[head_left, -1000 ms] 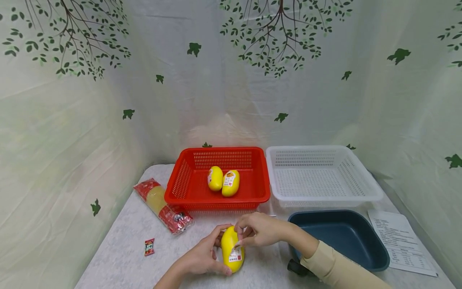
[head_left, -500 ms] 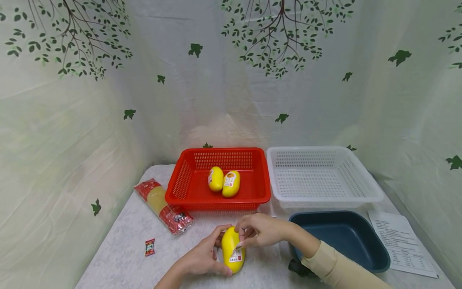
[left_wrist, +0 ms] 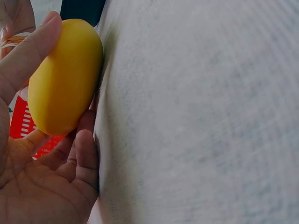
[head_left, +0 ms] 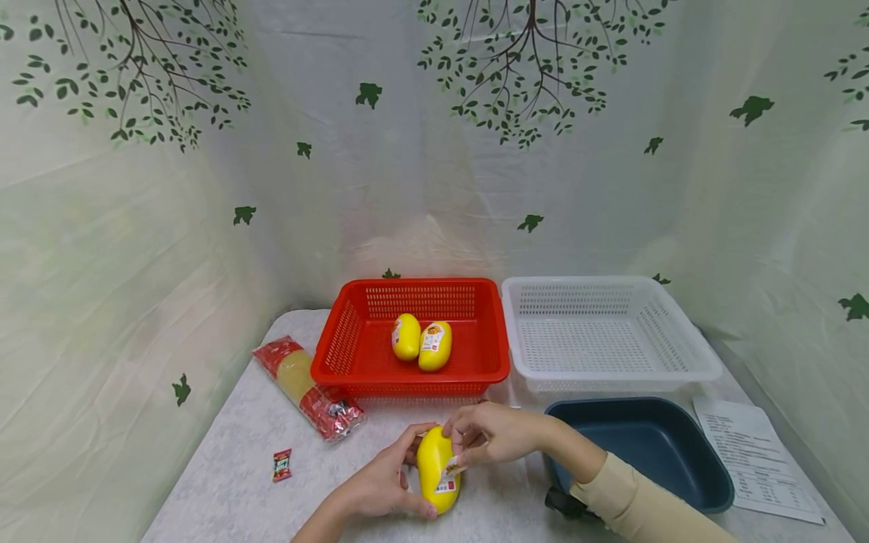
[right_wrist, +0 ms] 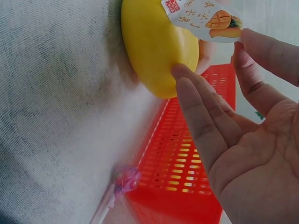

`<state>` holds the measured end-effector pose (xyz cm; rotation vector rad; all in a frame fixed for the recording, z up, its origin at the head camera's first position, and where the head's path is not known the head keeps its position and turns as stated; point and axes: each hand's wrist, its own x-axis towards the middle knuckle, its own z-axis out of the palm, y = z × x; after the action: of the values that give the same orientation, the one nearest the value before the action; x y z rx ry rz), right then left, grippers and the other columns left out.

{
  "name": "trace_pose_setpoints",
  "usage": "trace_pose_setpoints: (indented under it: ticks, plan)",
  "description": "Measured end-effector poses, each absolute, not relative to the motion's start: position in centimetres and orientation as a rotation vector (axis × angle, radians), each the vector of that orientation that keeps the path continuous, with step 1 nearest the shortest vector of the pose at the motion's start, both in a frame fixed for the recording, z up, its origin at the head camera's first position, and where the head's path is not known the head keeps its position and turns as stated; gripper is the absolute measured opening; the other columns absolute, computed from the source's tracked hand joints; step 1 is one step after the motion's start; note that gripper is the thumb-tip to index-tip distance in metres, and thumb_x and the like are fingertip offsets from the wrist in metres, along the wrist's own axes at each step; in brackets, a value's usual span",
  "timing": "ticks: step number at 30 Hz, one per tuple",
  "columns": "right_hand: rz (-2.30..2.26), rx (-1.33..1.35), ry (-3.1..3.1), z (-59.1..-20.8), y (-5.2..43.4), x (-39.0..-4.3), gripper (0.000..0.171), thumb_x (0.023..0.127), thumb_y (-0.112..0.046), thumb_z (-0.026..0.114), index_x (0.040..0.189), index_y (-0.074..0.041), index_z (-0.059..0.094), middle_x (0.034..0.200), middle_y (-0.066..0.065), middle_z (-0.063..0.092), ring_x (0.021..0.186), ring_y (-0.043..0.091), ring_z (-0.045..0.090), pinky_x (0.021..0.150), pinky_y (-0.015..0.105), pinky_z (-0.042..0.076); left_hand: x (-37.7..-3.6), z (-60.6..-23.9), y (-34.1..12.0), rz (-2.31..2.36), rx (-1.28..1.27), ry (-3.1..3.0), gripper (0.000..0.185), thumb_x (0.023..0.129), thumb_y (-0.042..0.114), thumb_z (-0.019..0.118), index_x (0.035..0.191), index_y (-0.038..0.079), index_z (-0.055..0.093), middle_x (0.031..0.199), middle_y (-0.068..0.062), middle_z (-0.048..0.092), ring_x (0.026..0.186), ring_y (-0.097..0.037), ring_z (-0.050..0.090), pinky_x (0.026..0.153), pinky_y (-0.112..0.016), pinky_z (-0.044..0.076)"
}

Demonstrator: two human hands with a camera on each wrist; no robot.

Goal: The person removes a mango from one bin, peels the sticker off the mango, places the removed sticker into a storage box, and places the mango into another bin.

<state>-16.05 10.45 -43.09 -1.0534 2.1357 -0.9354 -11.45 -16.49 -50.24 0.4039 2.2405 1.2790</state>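
Your left hand (head_left: 380,486) grips the upright mango (head_left: 434,464) before the red basket (head_left: 353,343); your right hand (head_left: 492,431) pinches its half-peeled label (head_left: 451,469).

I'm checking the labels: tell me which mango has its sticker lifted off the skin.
The mango on the table, held by both hands. Its sticker is partly peeled up; the two mangoes in the red basket have flat stickers.

Both hands low and close together, front centre.
Left hand (head_left: 380,486) is curling thumb and fingers round what it is holding, forearm bare. Right hand (head_left: 490,433) is pinching with thumb and forefinger, other fingers lying nearly straight; beige sleeve is covering the right forearm.
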Motion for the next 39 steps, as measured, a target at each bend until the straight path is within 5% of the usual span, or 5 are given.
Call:
trace_pose_setpoints:
  ticks: [39]
  plan:
    - [-0.958,-1.049,2.048,-43.16,10.95,-16.27,0.015,0.101,-0.024,0.072,0.092,-0.013,0.069,0.145,0.006,0.063,0.123,0.002,0.057,0.105,0.019,0.053,-11.16,-50.09,-16.68,1.328,0.462,2.242,0.11,0.073,0.023,0.102,0.16,0.038,0.037,0.139,-0.001,0.058,0.11,-0.02,0.053,0.073,-0.023,0.048]
